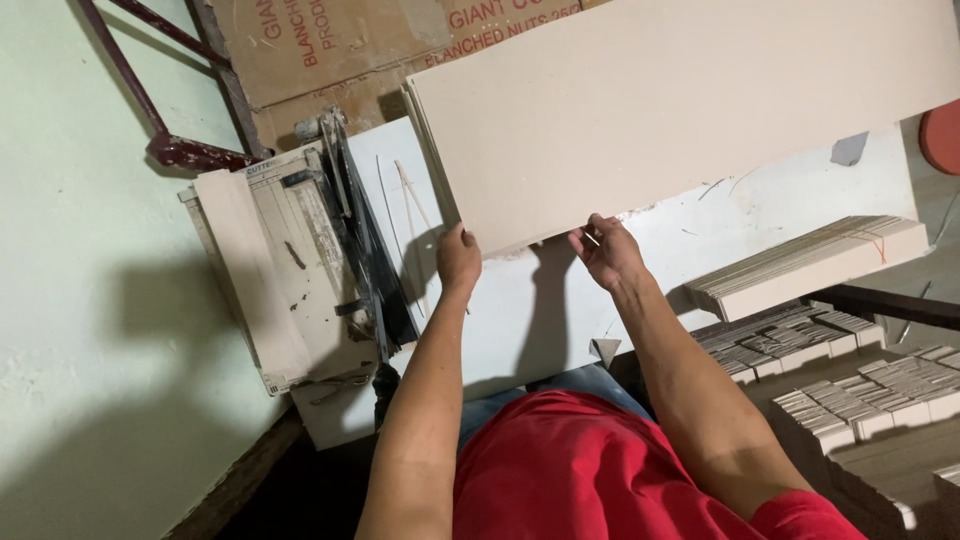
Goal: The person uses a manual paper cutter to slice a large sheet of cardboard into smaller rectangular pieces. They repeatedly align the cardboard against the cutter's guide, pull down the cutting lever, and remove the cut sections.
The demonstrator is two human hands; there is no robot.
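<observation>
While our left hand (459,256) and right hand (607,250) each keep grip clamped on near edge of big cream board stack (660,110), stack hangs over white desk (520,310), paper cutter (320,260) just left.

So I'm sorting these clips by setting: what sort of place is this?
Probably a small paper or card cutting workshop: both hands grip a stack of large cream sheets, a lever paper cutter sits beside it, and bundles of cut strips are piled nearby.

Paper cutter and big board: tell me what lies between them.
In the head view, thin offcut strips lie on the white table between the paper cutter and the board. The left hand grips the board's edge there.
</observation>
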